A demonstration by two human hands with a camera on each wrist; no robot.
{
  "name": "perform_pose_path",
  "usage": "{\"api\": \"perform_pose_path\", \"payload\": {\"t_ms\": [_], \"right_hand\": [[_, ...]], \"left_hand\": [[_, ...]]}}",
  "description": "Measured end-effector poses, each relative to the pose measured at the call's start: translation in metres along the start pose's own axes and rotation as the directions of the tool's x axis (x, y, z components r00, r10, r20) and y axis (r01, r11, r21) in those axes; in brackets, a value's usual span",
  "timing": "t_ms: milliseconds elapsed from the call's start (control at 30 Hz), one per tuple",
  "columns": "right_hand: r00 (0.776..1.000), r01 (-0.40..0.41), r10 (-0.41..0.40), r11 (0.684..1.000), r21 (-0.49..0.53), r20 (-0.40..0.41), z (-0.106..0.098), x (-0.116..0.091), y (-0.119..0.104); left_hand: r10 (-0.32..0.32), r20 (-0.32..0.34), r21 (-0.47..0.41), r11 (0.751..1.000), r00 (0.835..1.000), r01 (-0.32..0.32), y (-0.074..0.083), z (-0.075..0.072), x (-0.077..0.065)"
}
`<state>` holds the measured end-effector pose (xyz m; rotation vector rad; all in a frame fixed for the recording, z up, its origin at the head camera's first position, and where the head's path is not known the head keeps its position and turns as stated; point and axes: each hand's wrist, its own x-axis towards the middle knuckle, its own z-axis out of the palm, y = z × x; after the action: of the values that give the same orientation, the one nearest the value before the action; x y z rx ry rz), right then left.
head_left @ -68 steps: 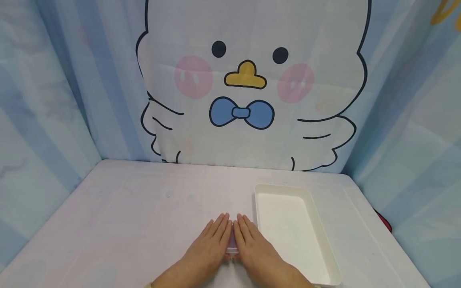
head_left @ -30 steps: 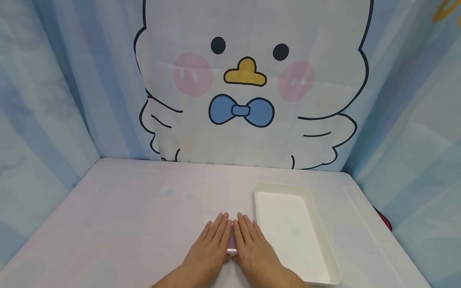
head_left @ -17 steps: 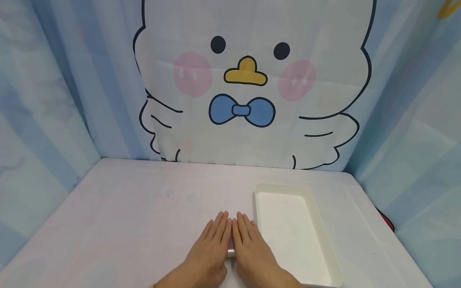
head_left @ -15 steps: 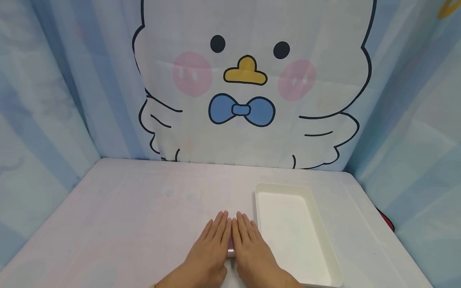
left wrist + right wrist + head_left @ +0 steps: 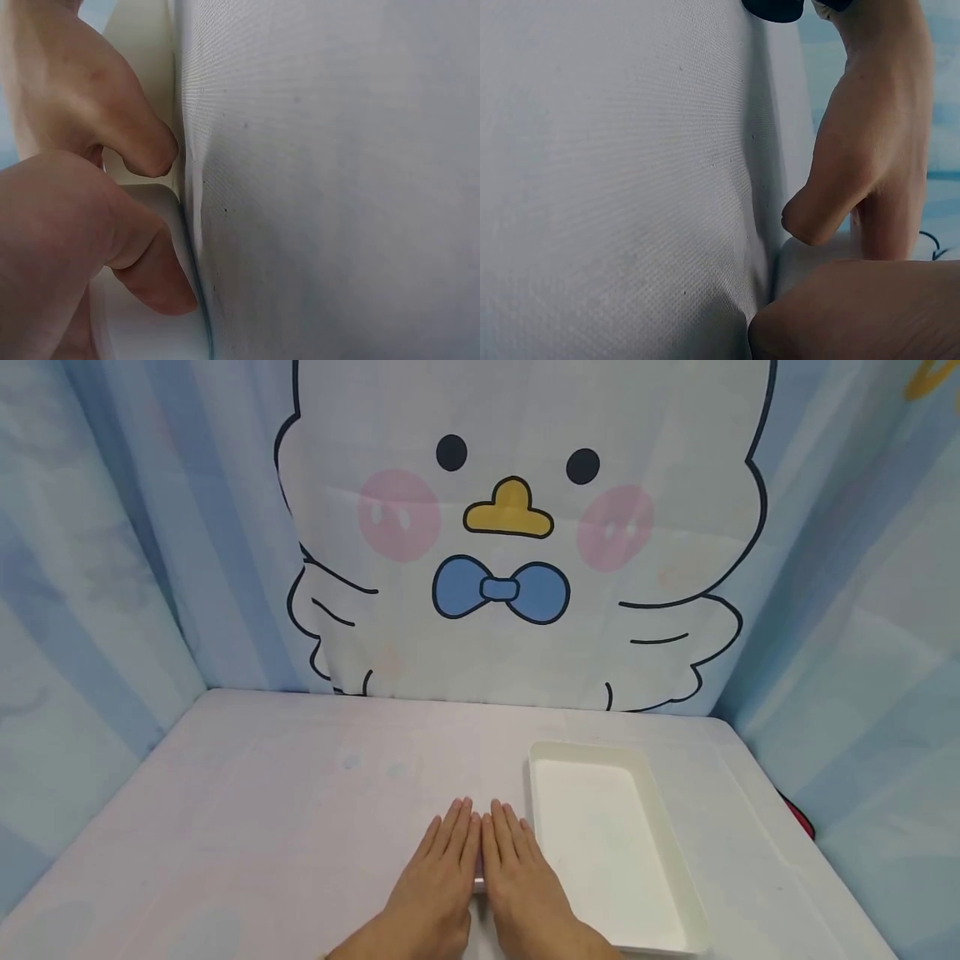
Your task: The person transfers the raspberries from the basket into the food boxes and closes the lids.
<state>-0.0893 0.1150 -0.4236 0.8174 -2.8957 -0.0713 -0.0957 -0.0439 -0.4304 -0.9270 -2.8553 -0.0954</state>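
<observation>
Side by side, my left hand (image 5: 435, 885) and right hand (image 5: 525, 885) lie over a small box-like thing in the head view, fingers straight and pointing away. Only its white near edge (image 5: 480, 886) and a sliver of pinkish top show between the hands, so its kind cannot be told. In the left wrist view, the left thumb (image 5: 161, 277) rests against the whitish side (image 5: 142, 330) of this thing, near a teal lower edge. The right wrist view shows part of the whitish thing (image 5: 810, 259) beyond the right hand, below the left thumb (image 5: 817, 217).
A shallow white rectangular tray (image 5: 611, 852) stands on the table just right of the right hand. The pale cloth-covered table (image 5: 262, 827) stretches to the left. Curtains (image 5: 97, 610) enclose the sides, and a cartoon bird print (image 5: 510, 652) hangs behind.
Both hands have drawn slightly closer together over the thing, covering more of its pinkish top. The thumbs have shifted at its near edge. The tray stays in place.
</observation>
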Motion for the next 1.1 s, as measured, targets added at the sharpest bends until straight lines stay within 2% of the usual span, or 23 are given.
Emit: {"api": "perform_pose_path", "payload": {"t_ms": [200, 600, 900, 1000, 1100], "right_hand": [[1.000, -0.002, 0.002, 1.000, 0.004, -0.016, 0.0004, 0.0004, 0.0007], [1.000, -0.006, 0.006, 1.000, -0.010, -0.002, -0.0010, -0.0001, 0.0016], [1.000, 0.017, -0.018, 0.999, -0.040, -0.023, -0.0012, -0.0004, 0.0028], [1.000, 0.022, -0.022, 1.000, -0.016, 0.003, -0.0033, 0.0007, 0.0049], [0.997, 0.010, -0.015, 0.998, 0.061, 0.076, -0.0085, 0.0012, 0.0090]], "left_hand": [[-0.016, 0.004, -0.022, 1.000, 1.000, 0.016, 0.0001, 0.0013, 0.0029], [-0.007, 0.031, -0.027, 1.000, 0.999, 0.008, -0.0005, -0.0028, 0.0037], [0.010, 0.007, -0.042, 0.999, 1.000, -0.009, -0.0018, -0.0016, 0.0032], [0.009, -0.010, -0.057, 0.998, 1.000, -0.009, -0.0037, -0.0011, 0.0034], [0.010, -0.022, -0.091, 0.996, 1.000, -0.012, -0.0065, -0.0009, 0.0028]]}}
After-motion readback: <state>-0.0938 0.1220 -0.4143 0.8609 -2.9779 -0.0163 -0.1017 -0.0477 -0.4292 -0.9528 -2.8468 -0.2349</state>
